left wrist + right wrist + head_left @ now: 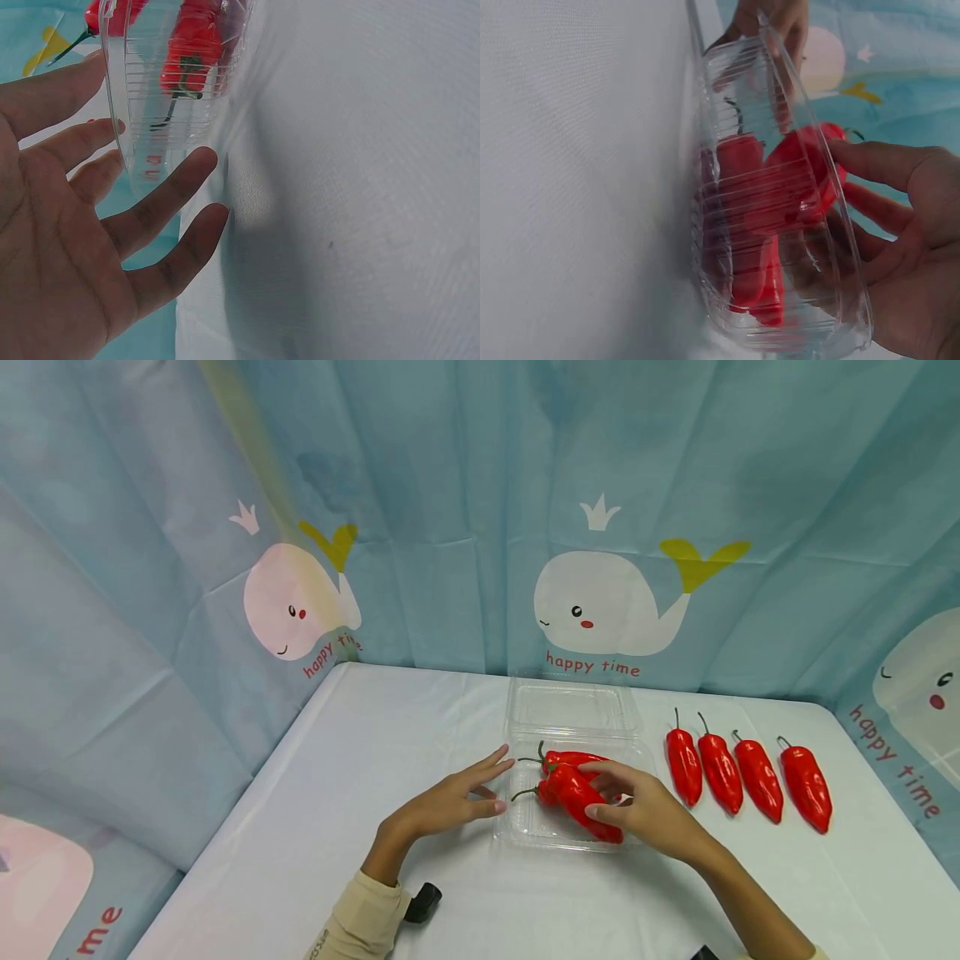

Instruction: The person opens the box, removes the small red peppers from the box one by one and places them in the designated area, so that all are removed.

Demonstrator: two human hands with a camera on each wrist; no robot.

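Observation:
A red chili pepper [581, 806] with a green stem lies slanted over the clear plastic container [540, 839], and my right hand [637, 806] holds it between thumb and fingers. Beneath and behind it, at least two more red peppers [577, 758] lie inside the container, partly covered. The right wrist view shows the held pepper [795, 169] through the container's ribbed wall, with the thumb against its upper side. At the container's left side is my left hand [453, 802], fingers spread and holding nothing. Its fingertips [202, 157] are close to the wall; contact is unclear.
The container's hinged lid [573, 710] lies folded back behind it. Several red peppers [757, 777] lie in a row on the white table [360, 743] to the right. A blue curtain [435, 593] with whale prints hangs around the table's back and sides.

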